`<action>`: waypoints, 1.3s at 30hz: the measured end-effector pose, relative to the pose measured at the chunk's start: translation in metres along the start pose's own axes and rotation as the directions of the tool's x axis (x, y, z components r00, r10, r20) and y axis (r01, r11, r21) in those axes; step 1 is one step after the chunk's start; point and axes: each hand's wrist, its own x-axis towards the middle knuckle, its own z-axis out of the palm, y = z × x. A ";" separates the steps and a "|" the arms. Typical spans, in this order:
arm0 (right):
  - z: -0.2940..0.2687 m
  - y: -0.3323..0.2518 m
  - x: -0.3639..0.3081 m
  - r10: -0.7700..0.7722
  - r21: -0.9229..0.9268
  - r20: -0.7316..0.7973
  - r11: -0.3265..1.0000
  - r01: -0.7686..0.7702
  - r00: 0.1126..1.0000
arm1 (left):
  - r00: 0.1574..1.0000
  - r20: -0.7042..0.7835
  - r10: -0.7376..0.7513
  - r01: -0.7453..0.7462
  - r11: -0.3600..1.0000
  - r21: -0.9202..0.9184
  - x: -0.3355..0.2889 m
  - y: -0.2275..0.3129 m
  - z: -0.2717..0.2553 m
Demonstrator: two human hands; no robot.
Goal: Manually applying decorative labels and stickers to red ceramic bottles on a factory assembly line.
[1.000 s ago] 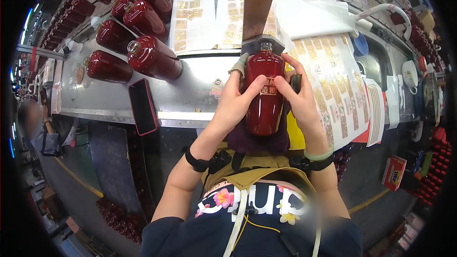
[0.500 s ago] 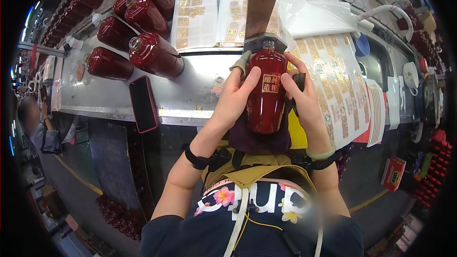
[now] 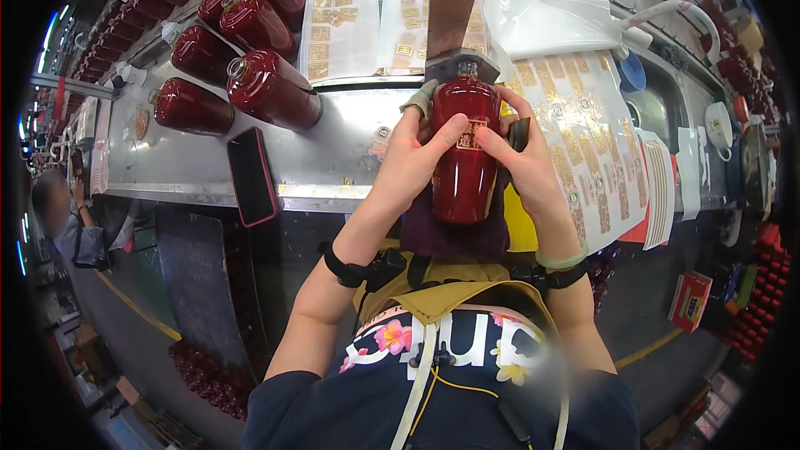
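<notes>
- The left hand [image 3: 410, 152] is curving partway around the left side of the bottle [image 3: 463, 192], its thumb resting at the gold label [image 3: 469, 137].
- The right hand [image 3: 529, 154] is gripping the bottle's right side, half curled, its thumb also touching the label.
- The bottle is lying between both hands, its neck pointing away from them, near the foot of the post [image 3: 457, 0].
- A dark piece [image 3: 518, 134] is sitting by the right hand's fingers; how it is held cannot be told.
- Purple cloth [image 3: 454, 239] is showing under the bottle's base, between the wrists.
- Left of the left hand, a phone [image 3: 252, 176] is lying near other bottles [image 3: 279, 96].
- Right of the right hand, a sticker sheet [image 3: 596, 146] is spreading out, a blue bowl [image 3: 631, 75] sitting beyond it.
</notes>
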 end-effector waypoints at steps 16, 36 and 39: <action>-0.004 0.003 -0.001 -0.009 0.033 0.031 0.999 0.008 0.999 | 1.000 -0.002 -0.008 0.008 1.000 0.002 -0.002 0.001 0.000; 0.007 -0.021 -0.057 -0.299 -0.453 0.005 0.850 0.269 0.954 | 0.995 0.093 0.026 -0.027 1.000 0.012 -0.006 0.001 -0.007; 0.007 -0.018 -0.057 -0.285 -0.448 -0.004 0.857 0.254 0.958 | 0.995 0.094 0.030 -0.032 0.999 0.016 -0.006 0.002 -0.006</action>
